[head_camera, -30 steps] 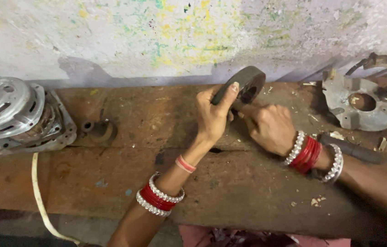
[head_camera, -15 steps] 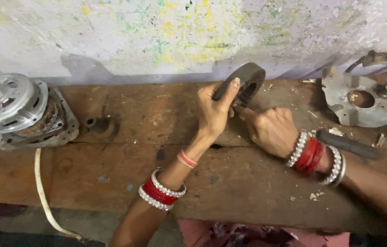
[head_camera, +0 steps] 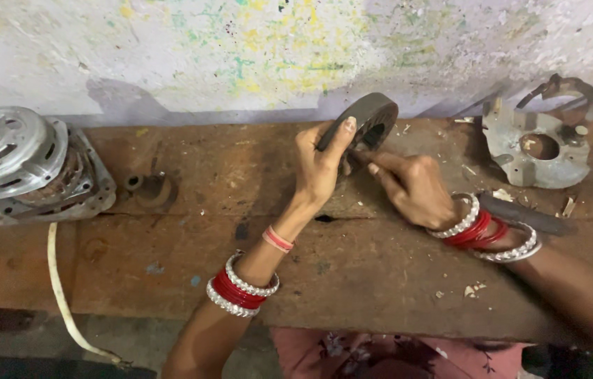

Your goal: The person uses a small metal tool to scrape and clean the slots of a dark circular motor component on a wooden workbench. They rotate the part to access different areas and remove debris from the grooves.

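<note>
Left hand (head_camera: 319, 163): clamped on the dark stator ring (head_camera: 363, 123), holding it on edge at 12 o'clock of the wooden bench (head_camera: 170, 267).
Right hand (head_camera: 412, 186): closed, fingertips pressed at the ring's lower edge.
Motor (head_camera: 26, 165): 9 o'clock.
Metal bracket (head_camera: 538, 144): 2 o'clock.

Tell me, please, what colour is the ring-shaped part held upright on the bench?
Dark grey ring-shaped part, clearest in the head view.

light: soft, even daylight | shadows: faint, cast on wall (head_camera: 240, 56) | glare: none | focus: sharp, corners slightly soft
</note>
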